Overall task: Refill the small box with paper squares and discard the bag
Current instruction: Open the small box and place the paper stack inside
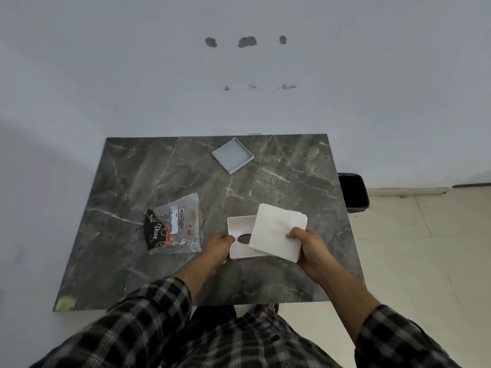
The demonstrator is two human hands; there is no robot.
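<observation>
Bag [174, 224] left, lid [233, 155] at far edge; table [132, 168] bare between; bin [353, 192] beside right edge

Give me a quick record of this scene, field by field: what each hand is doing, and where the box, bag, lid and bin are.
left hand: steadies white box by its left edge
right hand: holds paper squares, partly over the box
bag: flat on table, left of box
lid: far side of table
bin: on floor, right of table
</observation>
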